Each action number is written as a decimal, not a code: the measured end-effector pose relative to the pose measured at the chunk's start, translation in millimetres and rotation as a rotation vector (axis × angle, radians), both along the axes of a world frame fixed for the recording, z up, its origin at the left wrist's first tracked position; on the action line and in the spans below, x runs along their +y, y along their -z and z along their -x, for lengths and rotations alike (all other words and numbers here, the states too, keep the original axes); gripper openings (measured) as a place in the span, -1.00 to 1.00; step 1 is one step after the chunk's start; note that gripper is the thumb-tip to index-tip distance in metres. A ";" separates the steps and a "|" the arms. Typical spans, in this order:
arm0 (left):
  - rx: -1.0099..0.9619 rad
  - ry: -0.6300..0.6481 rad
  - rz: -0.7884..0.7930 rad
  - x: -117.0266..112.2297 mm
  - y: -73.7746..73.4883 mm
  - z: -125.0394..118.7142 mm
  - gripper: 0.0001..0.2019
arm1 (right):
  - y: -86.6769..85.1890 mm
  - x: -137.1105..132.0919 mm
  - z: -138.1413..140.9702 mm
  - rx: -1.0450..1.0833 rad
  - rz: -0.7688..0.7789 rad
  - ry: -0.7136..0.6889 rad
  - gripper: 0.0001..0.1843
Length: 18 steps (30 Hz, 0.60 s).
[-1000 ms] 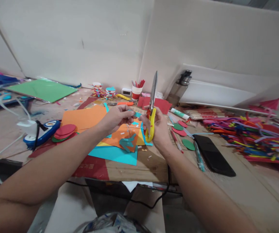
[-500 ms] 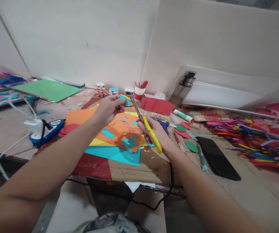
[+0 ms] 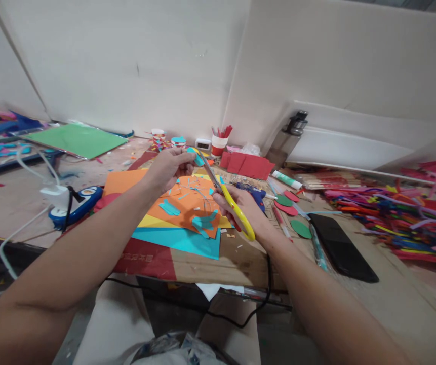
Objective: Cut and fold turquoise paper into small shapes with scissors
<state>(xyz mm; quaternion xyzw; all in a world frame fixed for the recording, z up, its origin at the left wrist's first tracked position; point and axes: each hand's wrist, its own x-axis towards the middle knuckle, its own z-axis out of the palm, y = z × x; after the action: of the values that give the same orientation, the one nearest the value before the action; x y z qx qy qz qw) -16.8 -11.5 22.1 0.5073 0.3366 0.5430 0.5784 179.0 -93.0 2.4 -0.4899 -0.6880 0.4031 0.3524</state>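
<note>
My left hand [image 3: 172, 165] pinches a small piece of turquoise paper [image 3: 198, 159] between thumb and fingers, above the sheets. My right hand [image 3: 238, 205] is wrapped round yellow-handled scissors [image 3: 242, 215], whose metal blades reach up and left to the edge of the paper piece. Whether the blades are closed on it I cannot tell. Under both hands lies an orange sheet [image 3: 183, 215] strewn with turquoise strips [image 3: 169, 208] and thin offcuts. A turquoise sheet [image 3: 187, 244] and a yellow sheet stick out beneath it.
A black phone [image 3: 343, 248] and a heap of coloured pipe cleaners [image 3: 396, 218] lie at right. Behind stand a paper cup [image 3: 218, 145] of red sticks and a bottle [image 3: 286, 139]. A white-corded power strip [image 3: 75, 208] sits left, before a green sheet [image 3: 79, 140].
The scissor blades have shifted slightly left and lower against the turquoise piece, which is tilted a little differently. Both hands keep their grip, and the view has shifted slightly.
</note>
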 end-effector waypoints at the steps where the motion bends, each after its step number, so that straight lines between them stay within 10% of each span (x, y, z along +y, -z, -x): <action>1: 0.006 0.009 0.001 1.3 0.4 1.4 -0.84 | -0.2 -0.4 0.1 -0.002 0.002 -0.007 -0.62; 18: 0.000 0.039 -0.014 5.8 3.5 4.9 -0.86 | 0.5 -0.3 1.7 -0.054 0.016 0.014 -0.61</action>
<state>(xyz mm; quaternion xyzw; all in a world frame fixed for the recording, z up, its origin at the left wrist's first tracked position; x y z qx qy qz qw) -21.6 -5.8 18.5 0.5178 0.3227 0.5340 0.5852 177.3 -93.3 1.9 -0.5082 -0.6906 0.3927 0.3325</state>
